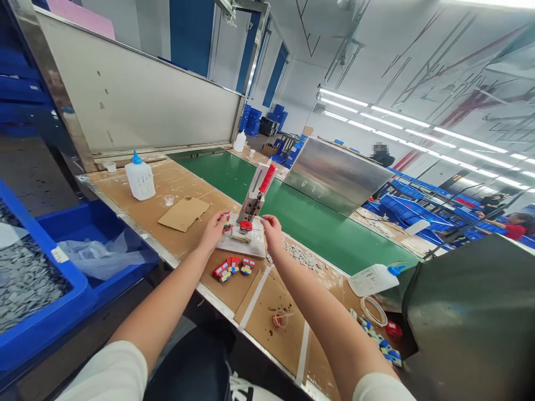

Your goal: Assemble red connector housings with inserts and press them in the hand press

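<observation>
A small press (pixel 252 203) with a red handle (pixel 267 178) stands upright on a pale base plate (pixel 254 247). Under the press sits a red piece (pixel 246 226). On the press's left side, my left hand (pixel 214 229) is closed on a small red, blue and yellow piece (pixel 227 221). My right hand (pixel 271 228) is at the right edge of the base, its fingers pinched together; what they hold, if anything, is too small to name. Several red, yellow and blue pieces (pixel 234 267) lie in front of the base.
Many small grey chips (pixel 303 256) lie right of the base, beside the green belt (pixel 317 223). White bottles (pixel 140 178) stand at left and one (pixel 373 279) lies at right. A cardboard piece (pixel 184 214), a small cup (pixel 280 319) and blue bins (pixel 79 295) are nearby.
</observation>
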Tool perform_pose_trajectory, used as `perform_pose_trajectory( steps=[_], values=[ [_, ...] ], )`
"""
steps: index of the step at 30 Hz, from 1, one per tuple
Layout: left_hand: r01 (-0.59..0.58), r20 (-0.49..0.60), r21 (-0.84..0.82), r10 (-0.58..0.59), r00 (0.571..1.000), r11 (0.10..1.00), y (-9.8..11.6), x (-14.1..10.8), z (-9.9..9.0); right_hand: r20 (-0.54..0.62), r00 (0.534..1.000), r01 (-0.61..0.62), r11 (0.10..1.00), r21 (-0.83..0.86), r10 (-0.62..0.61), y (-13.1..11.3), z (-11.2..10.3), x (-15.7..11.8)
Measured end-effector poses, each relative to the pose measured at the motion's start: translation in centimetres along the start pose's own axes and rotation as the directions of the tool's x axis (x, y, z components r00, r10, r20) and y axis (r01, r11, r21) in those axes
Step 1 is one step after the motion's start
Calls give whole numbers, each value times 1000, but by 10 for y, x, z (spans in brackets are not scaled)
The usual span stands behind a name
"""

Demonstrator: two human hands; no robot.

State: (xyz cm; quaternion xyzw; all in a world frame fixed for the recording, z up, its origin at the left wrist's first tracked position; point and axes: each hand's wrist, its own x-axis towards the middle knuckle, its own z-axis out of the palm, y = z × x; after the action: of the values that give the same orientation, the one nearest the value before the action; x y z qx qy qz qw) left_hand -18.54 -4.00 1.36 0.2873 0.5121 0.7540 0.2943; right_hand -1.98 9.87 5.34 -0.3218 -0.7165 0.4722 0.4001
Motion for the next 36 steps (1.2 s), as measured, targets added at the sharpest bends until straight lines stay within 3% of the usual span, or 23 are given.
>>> perform_pose_trajectory(
  steps=[5,8,12,14,16,19,21,22,24,26,27,29,32,34,36],
  values=[
    [-209,77,277,195,978,938,-5,11,6,180,983,-16,996,-85,31,20,22,-9],
    [-208,112,359,180,977,910,-13,17,10,172,983,-46,991,-123,67,18,20,-6],
    [-193,192,386,126,973,902,-23,23,12,118,983,-114,975,-190,138,13,-24,-23],
    [-200,213,385,123,969,901,-27,26,13,172,967,-140,958,-251,186,8,-54,-44],
    [-198,232,384,113,966,902,-29,28,14,325,902,-157,919,-363,282,4,-77,-71],
    [-203,270,402,96,958,893,-32,31,18,530,750,-103,861,-497,396,-1,-92,-105],
    [-207,313,396,80,946,895,-34,34,20,585,711,-45,855,-516,390,-3,-92,-112],
    [-201,335,377,69,940,904,-35,36,21,587,723,-18,859,-512,365,-5,-90,-109],
    [-160,370,304,38,928,939,-38,39,23,513,826,34,887,-460,235,-14,-86,-89],
    [-108,386,231,11,922,967,-41,41,25,319,948,122,929,-349,-5,-33,-78,-53],
    [-87,388,204,1,921,975,-43,42,26,205,970,190,940,-284,-134,-46,-73,-32],
    [-66,392,182,-11,920,981,-44,43,27,63,952,306,934,-184,-300,-73,-59,11],
    [-53,393,179,-22,919,983,-45,44,26,83,915,400,915,-63,-394,-110,-33,60],
    [-44,398,170,-28,917,984,-45,45,24,155,889,436,900,4,-431,-124,-21,71],
    [-28,416,146,-36,908,989,-45,46,24,178,871,463,886,8,-457,-130,-16,63]
  ],
)
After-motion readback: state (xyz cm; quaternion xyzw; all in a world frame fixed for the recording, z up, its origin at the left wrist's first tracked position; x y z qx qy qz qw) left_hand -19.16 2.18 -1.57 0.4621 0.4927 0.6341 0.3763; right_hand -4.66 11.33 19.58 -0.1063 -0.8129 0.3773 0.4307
